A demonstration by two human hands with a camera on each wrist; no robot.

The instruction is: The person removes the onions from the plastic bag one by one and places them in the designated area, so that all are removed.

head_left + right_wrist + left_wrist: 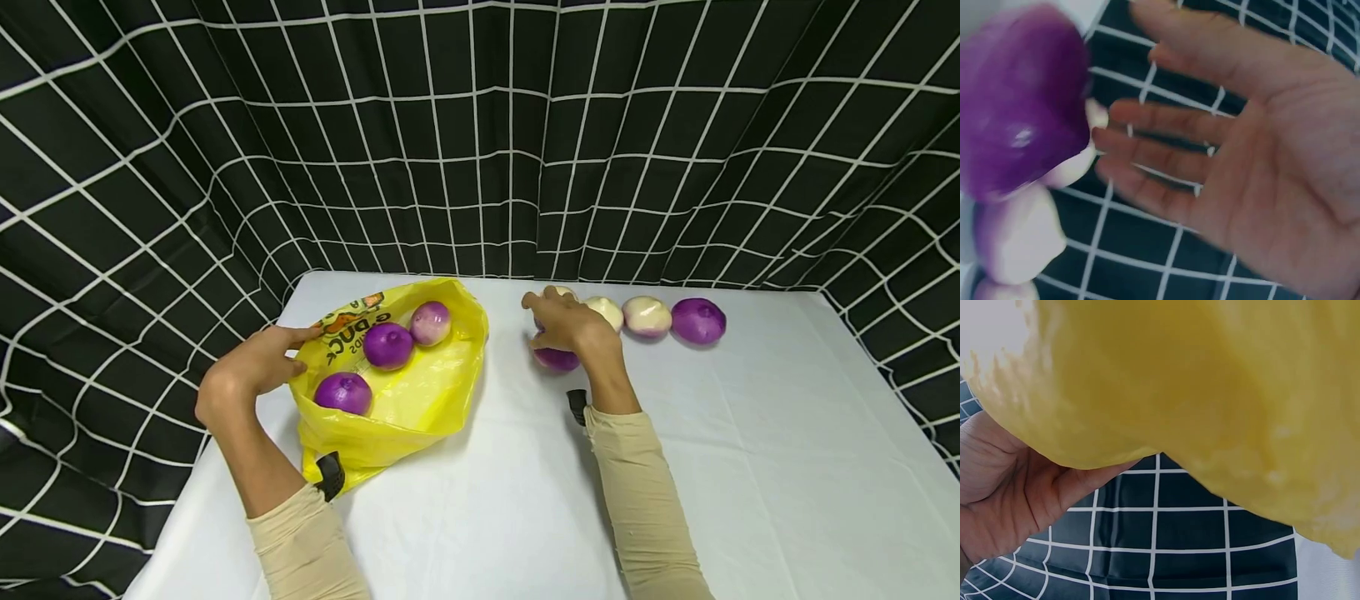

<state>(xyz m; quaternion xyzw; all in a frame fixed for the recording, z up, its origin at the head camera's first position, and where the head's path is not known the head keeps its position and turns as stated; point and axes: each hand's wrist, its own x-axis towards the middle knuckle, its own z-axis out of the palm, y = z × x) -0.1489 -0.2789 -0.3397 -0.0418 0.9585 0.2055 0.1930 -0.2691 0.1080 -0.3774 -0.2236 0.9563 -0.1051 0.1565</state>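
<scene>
While your left grip (261, 360) pinches the yellow bag (375, 440) near the left edge of the bench (465, 533), your loose, empty right grip (576, 323) seems set to pick, so curl round the purple veggie (557, 361).

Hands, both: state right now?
Left hand: closed, holding the rim of the yellow bag.
Right hand: open, holding nothing, beside a purple vegetable.

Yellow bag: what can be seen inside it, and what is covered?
Inside the yellow bag lie two purple vegetables and a paler one. Its near wall hides whatever lies directly behind it.
</scene>
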